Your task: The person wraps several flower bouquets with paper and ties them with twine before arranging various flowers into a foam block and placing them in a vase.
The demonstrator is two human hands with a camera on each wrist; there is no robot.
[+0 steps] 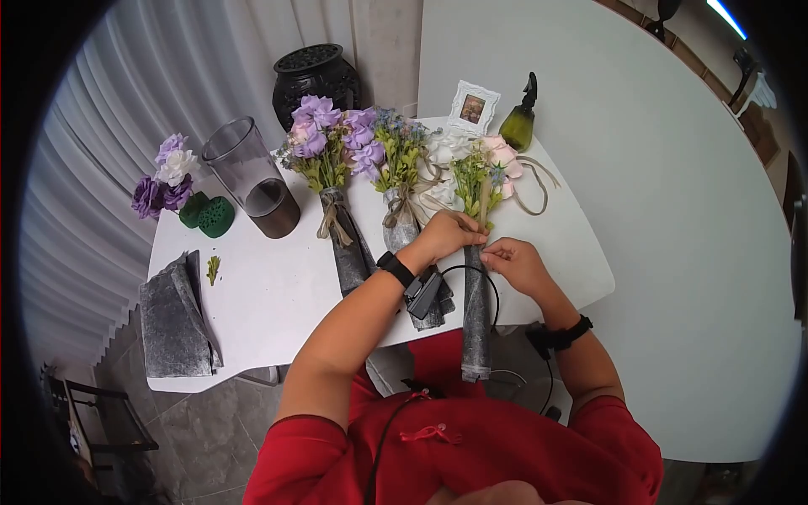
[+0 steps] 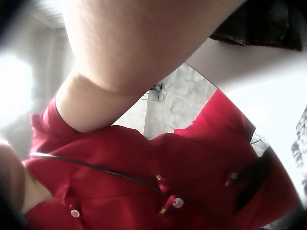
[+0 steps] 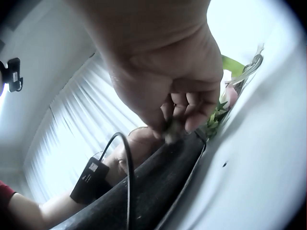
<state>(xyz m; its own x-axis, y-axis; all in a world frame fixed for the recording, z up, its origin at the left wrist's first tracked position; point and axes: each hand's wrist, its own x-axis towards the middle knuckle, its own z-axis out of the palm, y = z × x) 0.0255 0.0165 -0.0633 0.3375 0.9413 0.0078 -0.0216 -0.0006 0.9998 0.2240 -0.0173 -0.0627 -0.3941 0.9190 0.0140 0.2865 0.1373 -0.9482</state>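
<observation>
A slim bouquet with pink and green flowers [image 1: 484,187] has its stems in a long grey wrap [image 1: 475,316] that reaches past the table's front edge. The left hand [image 1: 446,238] grips its neck where flowers meet wrap, a beige ribbon [image 1: 485,200] rising beside the fingertips. Just right of the neck, the right hand [image 1: 515,264] has thumb and fingers pinched together. In the right wrist view, the right hand [image 3: 168,76] pinches a small blurred thing [image 3: 173,133], perhaps a ribbon end, over the dark wrap [image 3: 163,182]. The left wrist view does not show the left hand's fingers.
Two wrapped bouquets [image 1: 335,220] [image 1: 402,220] with bows lie left of the hands. Farther left are a glass vase [image 1: 244,160], green foam [image 1: 216,217], purple flowers [image 1: 147,197] and folded grey sheets [image 1: 175,324]. A frame [image 1: 473,108] and green spray bottle [image 1: 518,128] stand behind.
</observation>
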